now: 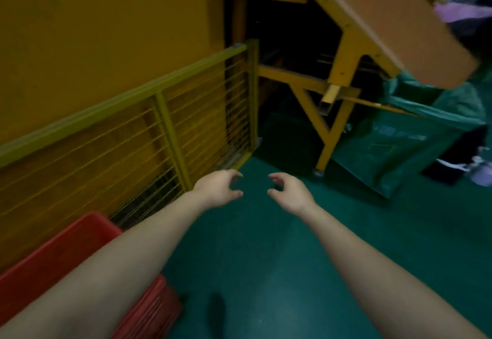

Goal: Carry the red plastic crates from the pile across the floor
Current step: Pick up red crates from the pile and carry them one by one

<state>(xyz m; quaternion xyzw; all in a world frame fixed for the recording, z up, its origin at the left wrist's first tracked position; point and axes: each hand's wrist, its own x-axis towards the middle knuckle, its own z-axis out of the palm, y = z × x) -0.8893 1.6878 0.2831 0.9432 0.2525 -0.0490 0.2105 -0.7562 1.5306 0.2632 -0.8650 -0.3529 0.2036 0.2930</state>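
Green floor (266, 258) w/ yellow mesh fence (170, 115) left, yellow steel frame (327, 120) ahead. Red crates (53, 253) under left forearm. Left hand (218, 188) & right hand (291, 192): fingers loosely curled, empty.

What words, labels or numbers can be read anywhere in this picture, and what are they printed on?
No text here can be read.
Green bin: faint pale print and a box outline on its side, too blurred to read.
Red crates: no lettering shows.
Yellow fence: no sign shows.
Yellow frame: no label shows.
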